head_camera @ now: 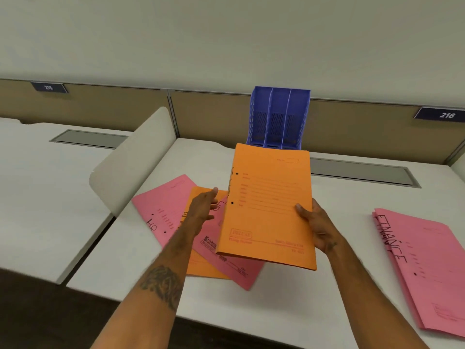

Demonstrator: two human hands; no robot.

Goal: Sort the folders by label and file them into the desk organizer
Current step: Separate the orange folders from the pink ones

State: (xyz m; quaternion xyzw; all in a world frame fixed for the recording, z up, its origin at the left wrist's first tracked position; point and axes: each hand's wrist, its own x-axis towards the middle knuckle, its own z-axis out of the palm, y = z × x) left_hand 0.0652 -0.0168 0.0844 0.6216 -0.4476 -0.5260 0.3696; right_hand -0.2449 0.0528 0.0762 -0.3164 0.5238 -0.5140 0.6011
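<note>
Mid-sort: nothing filed, organizer [278, 117] looks empty.
My right hand [318, 229] grips the orange folder [266, 212], held up in front of the organizer; left hand [203, 206] loose-fingered at its spine, holding nothing. HR pile [157, 215] left, FINANCE stack [427, 273] right, unfiled.

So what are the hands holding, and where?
The right hand grips an orange folder by its right edge, thumb on top. The left hand is open beside its left edge, gripping nothing.

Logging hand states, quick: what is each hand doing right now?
Left hand: open, fingers straight beside the raised orange paper folder, holding nothing.
Right hand: grips that folder's right edge.
</note>
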